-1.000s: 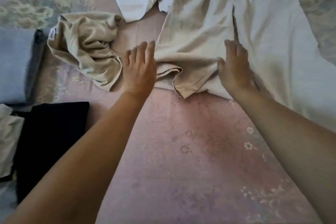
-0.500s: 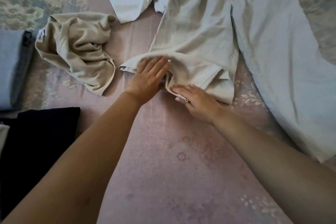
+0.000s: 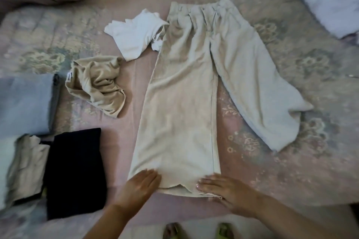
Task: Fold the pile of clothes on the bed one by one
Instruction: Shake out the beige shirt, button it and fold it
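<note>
Pink floral bedspread (image 3: pixel 291 64) carries beige trousers (image 3: pixel 184 93) laid lengthwise, one leg angled right. At the near hem, the left hand (image 3: pixel 140 185) and right hand (image 3: pixel 227 192) press flat, fingers straight.

Both arms reach forward. The left hand (image 3: pixel 142 182) lies flat with straight fingers. The right hand (image 3: pixel 226 193) lies flat too.

Trousers (image 3: pixel 180 103): pale beige, plain. Crumpled garment (image 3: pixel 97 83): tan, white label. Small top (image 3: pixel 134 39): white. Folded piece (image 3: pixel 74 170): black. Folded stack (image 3: pixel 23 103): light blue-grey. Bed (image 3: pixel 291 170) cover: dusty pink, faded grey-cream floral pattern. Pillow (image 3: pixel 328 0): white.
</note>
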The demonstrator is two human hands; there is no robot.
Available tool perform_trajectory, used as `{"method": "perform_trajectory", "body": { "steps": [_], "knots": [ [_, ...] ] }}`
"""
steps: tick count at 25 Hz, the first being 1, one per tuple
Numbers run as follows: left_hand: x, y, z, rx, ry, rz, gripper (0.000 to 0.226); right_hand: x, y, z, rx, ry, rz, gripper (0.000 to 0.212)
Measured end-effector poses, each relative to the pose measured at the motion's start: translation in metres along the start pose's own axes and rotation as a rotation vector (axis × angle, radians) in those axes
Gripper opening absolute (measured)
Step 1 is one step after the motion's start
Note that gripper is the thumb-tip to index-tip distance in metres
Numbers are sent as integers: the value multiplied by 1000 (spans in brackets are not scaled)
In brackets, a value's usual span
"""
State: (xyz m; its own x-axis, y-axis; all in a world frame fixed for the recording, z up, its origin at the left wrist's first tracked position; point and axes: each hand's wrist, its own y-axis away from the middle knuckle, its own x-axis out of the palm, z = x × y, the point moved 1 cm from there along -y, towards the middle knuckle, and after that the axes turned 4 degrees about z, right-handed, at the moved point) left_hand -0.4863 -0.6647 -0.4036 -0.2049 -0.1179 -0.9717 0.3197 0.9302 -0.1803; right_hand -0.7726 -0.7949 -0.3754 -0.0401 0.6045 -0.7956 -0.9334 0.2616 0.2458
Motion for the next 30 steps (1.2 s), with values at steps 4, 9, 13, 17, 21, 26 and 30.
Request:
{"method": "perform_trajectory", "body": {
  "steps": [4, 9, 13, 17, 21, 26, 30],
  "knots": [
    [-35, 35, -38, -205, 18, 17, 37, -10, 43, 28, 153, -58, -24, 41],
    [-70, 44, -86, -171, -189, 86, 21, -18, 83, 38, 87, 99, 13, 44],
    [-71, 45, -133, -107, -282, 244, 33, 1, 123, 34, 86, 62, 106, 48],
    [-61, 51, -164, -108, -62, 687, 38, 14, 146, 33, 171, -30, 216, 54],
    [-51, 21, -126, -281, 110, 670, 45, 8, 129, 14, 284, -335, 47, 65],
    [-40, -70, -30, -496, 222, 541, 30, -39, 59, -32, 563, -693, -378, 13],
    [-34, -180, 54, -500, 244, 337, 35, -96, -22, -97, 692, -766, -561, 13]
  ]
}}
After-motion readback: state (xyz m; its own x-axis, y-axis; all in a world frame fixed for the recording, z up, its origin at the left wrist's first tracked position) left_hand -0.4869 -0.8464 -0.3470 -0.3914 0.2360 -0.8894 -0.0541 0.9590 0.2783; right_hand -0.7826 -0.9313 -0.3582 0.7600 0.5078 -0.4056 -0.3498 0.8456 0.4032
